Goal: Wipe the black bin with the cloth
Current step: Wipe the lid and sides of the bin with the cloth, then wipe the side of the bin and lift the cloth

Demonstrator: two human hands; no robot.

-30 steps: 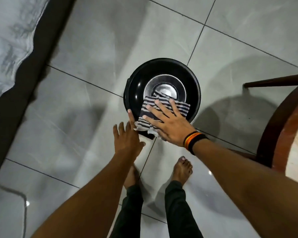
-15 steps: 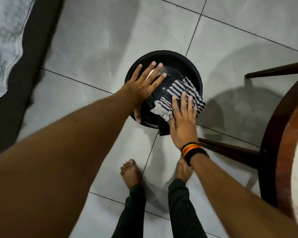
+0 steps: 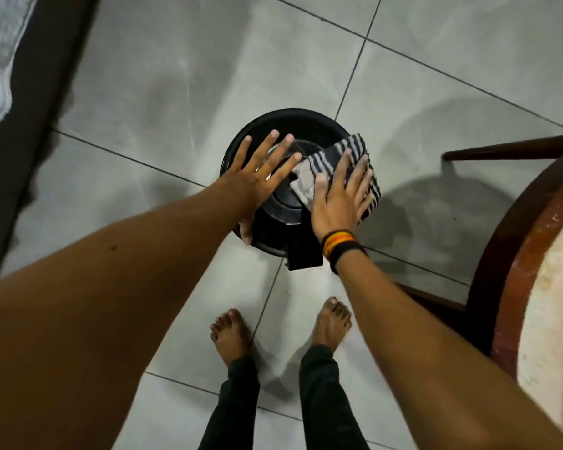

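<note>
1. The round black plastic bin (image 3: 286, 219) stands on the grey tiled floor (image 3: 163, 92), just ahead of my bare feet (image 3: 231, 332).
2. My left hand (image 3: 257, 180) lies flat on the bin's lid, fingers spread, thumb hooked over the near rim; it grasps nothing.
3. My right hand (image 3: 338, 196), open-palmed, presses the black-and-white striped cloth (image 3: 348, 151) against the lid's right side, the cloth draping over the rim.
4. A dark wooden chair (image 3: 514, 203) stands at my right.

- bin (image 3: 275, 219): glossy black
- cloth (image 3: 346, 157): dark navy with white stripes
- wristband (image 3: 340, 243): black, orange, yellow bands
- floor (image 3: 176, 76): pale grey tiles
- trousers (image 3: 322, 401): black
</note>
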